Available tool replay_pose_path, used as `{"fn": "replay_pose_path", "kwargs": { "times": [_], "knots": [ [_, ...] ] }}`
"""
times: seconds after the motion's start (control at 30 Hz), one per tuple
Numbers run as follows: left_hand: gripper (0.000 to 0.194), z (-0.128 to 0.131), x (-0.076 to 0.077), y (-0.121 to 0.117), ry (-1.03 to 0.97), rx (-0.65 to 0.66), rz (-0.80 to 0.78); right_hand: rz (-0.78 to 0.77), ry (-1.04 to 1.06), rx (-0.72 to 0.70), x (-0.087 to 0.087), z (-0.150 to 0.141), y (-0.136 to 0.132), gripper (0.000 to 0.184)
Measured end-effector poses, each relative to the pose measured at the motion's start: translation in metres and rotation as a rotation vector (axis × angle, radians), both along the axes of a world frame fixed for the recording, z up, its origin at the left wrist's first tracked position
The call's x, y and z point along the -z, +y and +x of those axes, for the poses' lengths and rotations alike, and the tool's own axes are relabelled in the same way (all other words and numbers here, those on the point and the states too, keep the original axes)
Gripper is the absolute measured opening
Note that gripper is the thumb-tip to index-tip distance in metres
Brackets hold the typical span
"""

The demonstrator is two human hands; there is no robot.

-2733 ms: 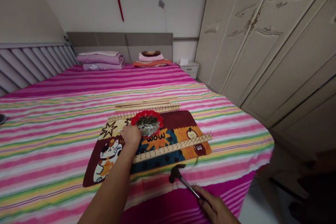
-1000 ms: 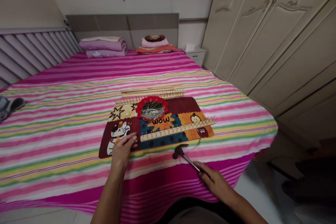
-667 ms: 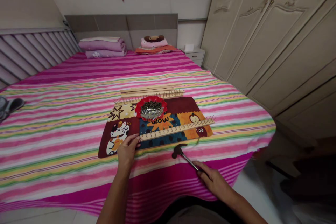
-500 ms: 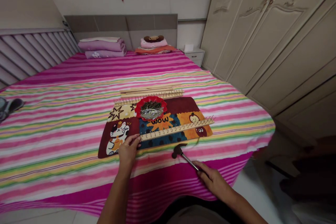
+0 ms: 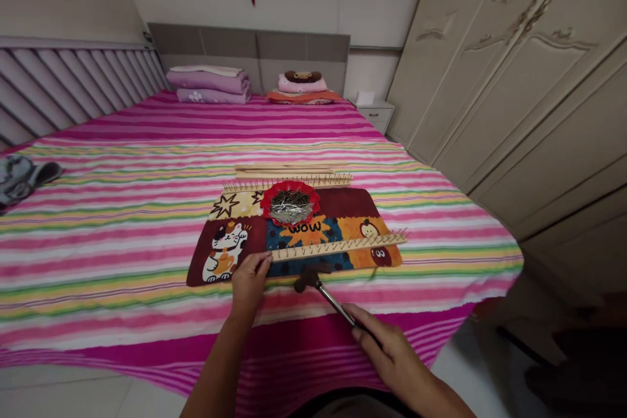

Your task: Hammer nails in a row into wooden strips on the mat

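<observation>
Striped bed [image 5: 122, 235], wardrobe [image 5: 529, 78] right, decent gap from mat [image 5: 343, 204] to bed's right edge. Nail strip [image 5: 333, 247] lies along the mat's near side; left hand [image 5: 251, 281] touches its left end, can't tell if pinching. Right hand [image 5: 392, 354] is wrapped round the hammer [image 5: 336, 302].

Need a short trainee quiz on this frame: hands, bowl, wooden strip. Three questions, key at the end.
1. Which hand holds the hammer?

2. What does the red bowl contain?
A) Buttons
B) Nails
C) Keys

3. True or false: the left hand is at the left end of the nearest wooden strip.

Key:
1. The right hand, gripping the handle.
2. B
3. True
</observation>
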State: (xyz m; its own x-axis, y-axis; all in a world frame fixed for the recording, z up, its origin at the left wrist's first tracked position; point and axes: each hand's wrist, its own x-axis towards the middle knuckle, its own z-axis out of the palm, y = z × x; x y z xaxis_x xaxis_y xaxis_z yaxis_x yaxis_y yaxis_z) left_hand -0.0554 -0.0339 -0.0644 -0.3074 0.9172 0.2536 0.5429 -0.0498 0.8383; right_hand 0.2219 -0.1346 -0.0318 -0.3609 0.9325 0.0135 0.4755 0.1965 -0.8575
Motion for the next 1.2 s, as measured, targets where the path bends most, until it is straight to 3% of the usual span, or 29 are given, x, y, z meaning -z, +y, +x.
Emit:
{"fn": "replay_pose_path", "kwargs": {
  "times": [0.2,0.5,0.67,0.83,0.93,1.03,1.2],
  "knots": [
    [0.022,0.002,0.006,-0.002,0.005,0.002,0.048,0.197,-0.006,-0.021,-0.030,-0.041,0.035,0.042],
    [0.021,0.004,0.012,-0.002,0.051,0.000,0.122,0.375,-0.142,-0.077,-0.033,-0.070,0.054,0.044],
    [0.018,0.002,0.015,-0.002,0.067,0.021,0.097,0.335,-0.229,-0.132,-0.040,-0.070,0.050,0.046],
    [0.020,0.004,0.012,-0.001,-0.005,0.021,0.098,0.268,-0.087,-0.080,-0.042,-0.040,0.029,0.043],
    [0.022,0.005,0.011,-0.001,-0.026,0.005,0.076,0.115,-0.042,-0.088,-0.030,-0.013,0.011,0.041],
    [0.028,0.003,0.010,0.000,-0.019,-0.030,0.023,-0.077,0.003,-0.045,-0.004,0.012,-0.007,0.037],
    [0.044,-0.005,0.004,0.008,0.079,0.007,-0.066,-0.545,0.086,0.233,0.049,0.045,-0.032,0.048]
  ]
}}
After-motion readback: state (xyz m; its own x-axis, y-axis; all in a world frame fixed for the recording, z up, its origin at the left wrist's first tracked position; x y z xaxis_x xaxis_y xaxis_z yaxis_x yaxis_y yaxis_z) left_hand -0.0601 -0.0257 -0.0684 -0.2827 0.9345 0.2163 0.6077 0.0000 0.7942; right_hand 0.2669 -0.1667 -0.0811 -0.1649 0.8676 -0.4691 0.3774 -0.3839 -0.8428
